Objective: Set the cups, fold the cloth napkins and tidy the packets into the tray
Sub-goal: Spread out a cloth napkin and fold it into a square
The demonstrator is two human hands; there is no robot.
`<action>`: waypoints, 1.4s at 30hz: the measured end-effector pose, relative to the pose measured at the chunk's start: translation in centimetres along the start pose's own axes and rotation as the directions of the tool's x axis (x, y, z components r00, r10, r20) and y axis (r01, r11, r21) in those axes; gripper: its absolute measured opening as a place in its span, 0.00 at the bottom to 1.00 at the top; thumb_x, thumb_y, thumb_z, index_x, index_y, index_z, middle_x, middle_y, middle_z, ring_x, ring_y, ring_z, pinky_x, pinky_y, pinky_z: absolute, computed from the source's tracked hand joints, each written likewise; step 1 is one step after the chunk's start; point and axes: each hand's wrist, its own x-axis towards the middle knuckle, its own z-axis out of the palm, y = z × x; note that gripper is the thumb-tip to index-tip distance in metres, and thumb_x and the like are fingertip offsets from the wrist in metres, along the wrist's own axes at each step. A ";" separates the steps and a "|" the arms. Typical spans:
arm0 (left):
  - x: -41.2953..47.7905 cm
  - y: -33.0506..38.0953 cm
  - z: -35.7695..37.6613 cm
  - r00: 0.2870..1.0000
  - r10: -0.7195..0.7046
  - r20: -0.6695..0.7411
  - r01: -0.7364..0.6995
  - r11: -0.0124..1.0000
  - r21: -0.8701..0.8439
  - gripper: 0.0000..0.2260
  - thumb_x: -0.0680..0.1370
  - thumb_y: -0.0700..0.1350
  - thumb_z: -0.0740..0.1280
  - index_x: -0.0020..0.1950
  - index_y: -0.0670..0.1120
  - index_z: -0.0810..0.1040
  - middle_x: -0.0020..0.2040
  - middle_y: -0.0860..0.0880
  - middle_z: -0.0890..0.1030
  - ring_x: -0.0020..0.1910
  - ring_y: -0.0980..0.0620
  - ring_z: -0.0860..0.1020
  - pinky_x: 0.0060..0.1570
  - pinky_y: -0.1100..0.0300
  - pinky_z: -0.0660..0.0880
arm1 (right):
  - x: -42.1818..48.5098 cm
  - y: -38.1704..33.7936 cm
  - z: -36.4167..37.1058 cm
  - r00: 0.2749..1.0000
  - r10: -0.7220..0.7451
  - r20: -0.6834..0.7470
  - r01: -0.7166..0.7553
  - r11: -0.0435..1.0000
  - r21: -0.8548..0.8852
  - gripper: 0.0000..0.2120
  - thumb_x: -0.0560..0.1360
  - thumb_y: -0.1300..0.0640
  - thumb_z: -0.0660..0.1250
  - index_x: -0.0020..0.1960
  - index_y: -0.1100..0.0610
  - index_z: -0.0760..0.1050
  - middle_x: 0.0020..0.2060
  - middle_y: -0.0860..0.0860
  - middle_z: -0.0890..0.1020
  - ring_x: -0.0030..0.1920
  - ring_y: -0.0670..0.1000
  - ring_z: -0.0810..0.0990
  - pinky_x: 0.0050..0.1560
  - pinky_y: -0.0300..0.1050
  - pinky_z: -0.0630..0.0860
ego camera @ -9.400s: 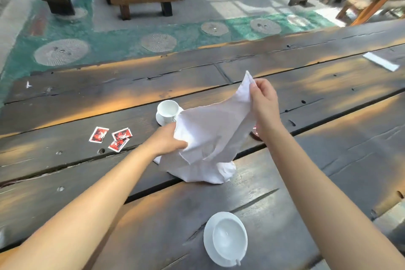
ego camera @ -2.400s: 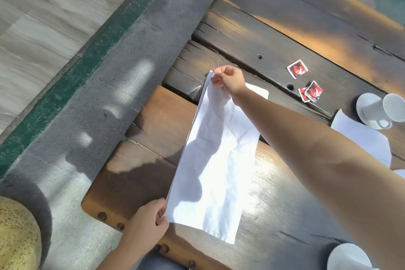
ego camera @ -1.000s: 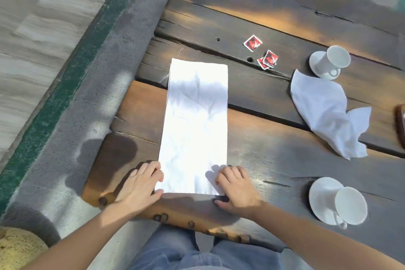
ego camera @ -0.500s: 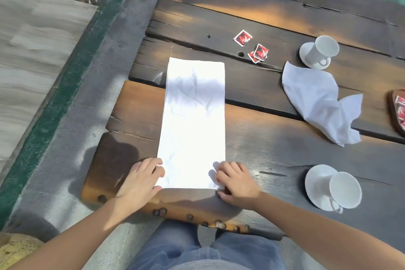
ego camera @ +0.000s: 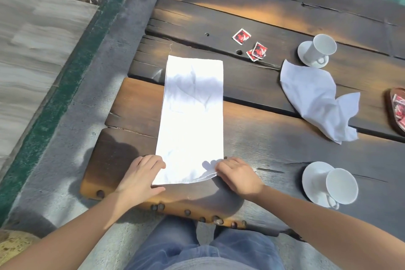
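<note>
Beside left hand (ego camera: 140, 178), folded napkin (ego camera: 192, 116), right hand (ego camera: 237, 176) pinching near corner

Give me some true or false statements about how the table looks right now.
The far cup and near cup lie on their sides. True.
The second napkin is neatly folded. False: it lies crumpled.
Three red packets lie loose on the table. True.
The long napkin lies between the cups. False: it is left of both.
The left hand and right hand are at the long napkin's near corners. True.
</note>
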 end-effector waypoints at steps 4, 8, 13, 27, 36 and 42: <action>0.2 -0.3 0.1 0.998 -0.061 -0.031 0.057 0.991 -0.124 0.16 0.67 0.52 0.75 0.51 0.49 0.77 0.53 0.53 0.78 0.54 0.50 0.77 0.54 0.55 0.72 | 0.0 -0.1 -1.0 0.987 0.153 0.037 -0.157 0.973 0.167 0.20 0.81 0.46 0.45 0.52 0.59 0.69 0.41 0.55 0.81 0.39 0.58 0.77 0.37 0.46 0.69; 0.3 -0.6 0.4 0.989 -0.117 -0.085 0.094 0.966 -0.240 0.08 0.69 0.39 0.73 0.46 0.47 0.80 0.54 0.51 0.80 0.56 0.48 0.77 0.53 0.54 0.71 | 0.3 0.5 -1.0 0.990 0.136 0.044 -0.141 0.974 0.176 0.19 0.80 0.42 0.48 0.54 0.56 0.67 0.44 0.53 0.80 0.41 0.57 0.78 0.37 0.44 0.67; 0.1 -0.6 0.3 0.985 -0.144 -0.097 0.109 0.948 -0.301 0.04 0.72 0.39 0.72 0.45 0.46 0.81 0.57 0.51 0.81 0.60 0.50 0.77 0.56 0.56 0.71 | 0.6 1.5 -0.9 0.975 0.004 0.222 0.001 1.000 -0.023 0.30 0.70 0.46 0.69 0.69 0.53 0.64 0.68 0.51 0.71 0.69 0.51 0.68 0.69 0.50 0.64; 0.4 -0.3 -3.1 0.988 -0.154 -0.005 0.143 0.930 -0.339 0.03 0.78 0.51 0.63 0.43 0.57 0.72 0.32 0.59 0.75 0.32 0.64 0.73 0.29 0.67 0.63 | 2.3 0.7 -4.2 0.996 0.068 0.052 -0.077 0.981 0.179 0.09 0.79 0.53 0.55 0.54 0.51 0.73 0.41 0.49 0.83 0.36 0.48 0.77 0.37 0.46 0.73; -0.6 -0.9 -3.4 0.992 0.125 0.020 -0.122 0.984 -0.129 0.10 0.78 0.54 0.64 0.40 0.51 0.74 0.36 0.55 0.77 0.37 0.55 0.74 0.36 0.60 0.71 | -0.2 1.0 -4.6 0.986 -0.029 0.166 0.008 0.992 0.123 0.15 0.80 0.48 0.49 0.54 0.50 0.72 0.39 0.50 0.80 0.36 0.52 0.77 0.36 0.48 0.74; -2.4 1.0 -2.3 0.960 0.269 0.078 -0.256 0.955 -0.148 0.05 0.71 0.52 0.64 0.41 0.52 0.77 0.40 0.58 0.81 0.41 0.56 0.79 0.43 0.63 0.75 | -3.1 0.6 -3.3 0.973 -0.002 0.232 -0.046 0.978 0.202 0.07 0.79 0.53 0.53 0.48 0.49 0.70 0.35 0.49 0.78 0.34 0.50 0.71 0.35 0.47 0.69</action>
